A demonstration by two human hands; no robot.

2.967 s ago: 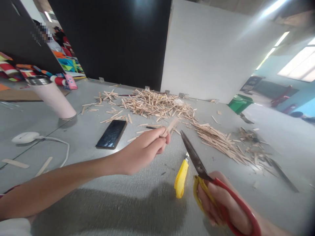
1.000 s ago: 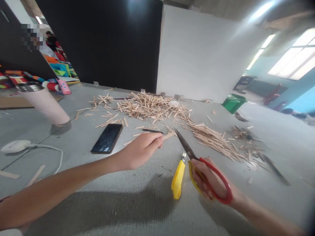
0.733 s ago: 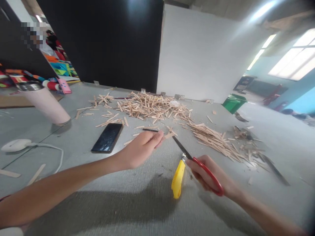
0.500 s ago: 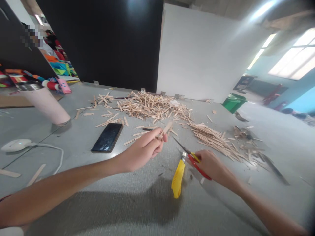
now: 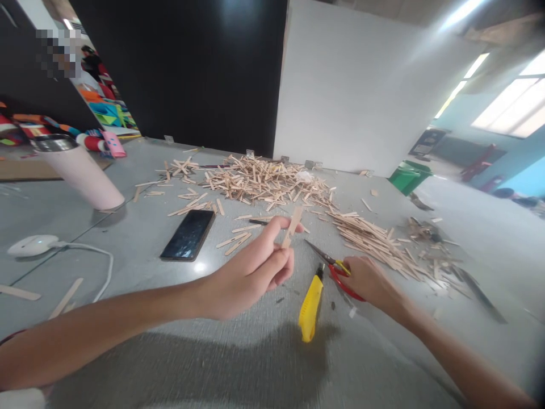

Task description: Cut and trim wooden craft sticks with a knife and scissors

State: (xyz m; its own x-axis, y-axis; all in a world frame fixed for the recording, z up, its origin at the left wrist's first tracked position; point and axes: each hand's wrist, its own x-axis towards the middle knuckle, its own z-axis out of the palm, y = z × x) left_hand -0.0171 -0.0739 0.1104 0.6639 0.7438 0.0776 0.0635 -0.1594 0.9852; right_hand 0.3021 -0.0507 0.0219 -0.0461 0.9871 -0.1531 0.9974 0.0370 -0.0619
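Note:
Between the fingers and thumb of my left hand point(image 5: 253, 270) is a wooden craft stick point(image 5: 292, 226), held up at a tilt over the table. My right hand point(image 5: 377, 281) grips scissors point(image 5: 336, 270) with red and yellow handles; their dark blades point up and left, short of the stick. The blades look nearly closed. Below and between my hands a yellow utility knife point(image 5: 311, 307) lies on the grey table point(image 5: 204, 358). Behind my hands is a large heap of craft sticks point(image 5: 259, 179), with a more orderly pile of sticks point(image 5: 370, 238) to the right.
Left of my hand lies a black phone point(image 5: 188, 234). Farther left are a pale pink bottle point(image 5: 83, 176) and a white device point(image 5: 34, 246) with a cable. Scraps and a metal blade point(image 5: 483, 295) lie at right. Black and white panels point(image 5: 340, 85) stand behind; a green bin point(image 5: 409, 176) is beyond.
My left hand has turned, bringing the craft stick more upright, and its index finger has lifted. The scissors stay in my right hand with little movement. The view has shifted slightly.

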